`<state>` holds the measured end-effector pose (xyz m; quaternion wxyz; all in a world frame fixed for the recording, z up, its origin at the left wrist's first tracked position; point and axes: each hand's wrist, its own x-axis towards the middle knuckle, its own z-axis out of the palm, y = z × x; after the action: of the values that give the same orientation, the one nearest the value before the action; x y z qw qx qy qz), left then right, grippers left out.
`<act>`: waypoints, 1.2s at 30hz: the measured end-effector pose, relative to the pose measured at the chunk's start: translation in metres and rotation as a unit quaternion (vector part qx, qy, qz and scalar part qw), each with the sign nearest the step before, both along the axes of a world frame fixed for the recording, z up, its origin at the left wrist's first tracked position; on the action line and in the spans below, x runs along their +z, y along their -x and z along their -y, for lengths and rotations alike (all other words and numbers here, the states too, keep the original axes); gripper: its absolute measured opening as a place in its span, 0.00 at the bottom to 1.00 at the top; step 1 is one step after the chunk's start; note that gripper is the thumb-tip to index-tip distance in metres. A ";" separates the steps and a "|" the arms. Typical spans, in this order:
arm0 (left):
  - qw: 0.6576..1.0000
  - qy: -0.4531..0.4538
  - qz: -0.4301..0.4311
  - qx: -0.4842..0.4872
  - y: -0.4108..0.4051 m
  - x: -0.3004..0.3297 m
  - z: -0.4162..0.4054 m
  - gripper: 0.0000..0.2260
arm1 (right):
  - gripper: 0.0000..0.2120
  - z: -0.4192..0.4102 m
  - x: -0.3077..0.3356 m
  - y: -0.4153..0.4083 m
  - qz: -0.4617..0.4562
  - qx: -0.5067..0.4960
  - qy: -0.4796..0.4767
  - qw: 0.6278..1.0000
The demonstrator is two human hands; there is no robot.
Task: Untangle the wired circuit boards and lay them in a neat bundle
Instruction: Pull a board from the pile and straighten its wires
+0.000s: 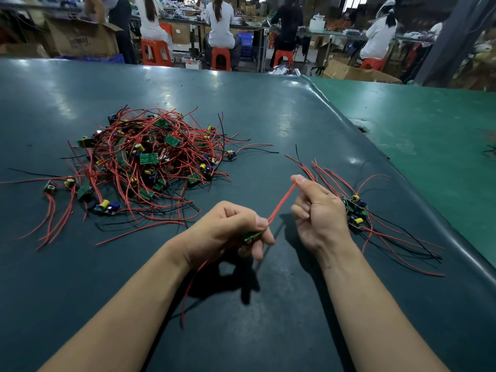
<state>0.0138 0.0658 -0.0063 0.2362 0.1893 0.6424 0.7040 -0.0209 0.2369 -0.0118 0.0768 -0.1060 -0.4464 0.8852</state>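
A tangled heap of small green circuit boards with red and black wires (150, 159) lies on the dark mat, far left of centre. My left hand (230, 226) grips one green board (251, 235) above the mat; another red wire trails down below its wrist. A red wire (281, 202) runs taut from that board up to my right hand (316, 210), which pinches its far end between thumb and forefinger. Just right of my right hand lies a small bundle of boards (355, 208) with their wires fanned out.
The dark mat (268, 116) ends at a raised edge on the right, beside a green table surface (429, 130). Several people sit on orange stools (157, 52) at benches behind. Cardboard boxes (80, 38) stand at the back left.
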 end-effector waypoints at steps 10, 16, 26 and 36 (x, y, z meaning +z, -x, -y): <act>0.947 -0.270 0.124 0.120 0.008 0.004 0.002 0.08 | 0.03 0.014 -0.010 -0.005 -0.055 0.072 -0.257 0.962; 0.937 -0.171 0.049 0.301 0.020 -0.005 -0.001 0.15 | 0.15 0.029 -0.014 -0.021 -0.198 0.093 -0.452 0.865; 0.941 -0.099 -0.007 0.323 0.022 -0.011 -0.006 0.13 | 0.07 0.029 -0.004 -0.015 -0.095 -0.082 -0.186 0.974; 0.850 0.155 -0.249 0.438 0.020 -0.017 -0.002 0.06 | 0.20 0.016 -0.005 -0.011 0.041 -0.069 -0.035 0.996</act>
<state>-0.0058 0.0680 -0.0229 -0.2382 0.0177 0.7966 0.5553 -0.0101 0.2208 -0.0165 0.1234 -0.1697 -0.4712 0.8567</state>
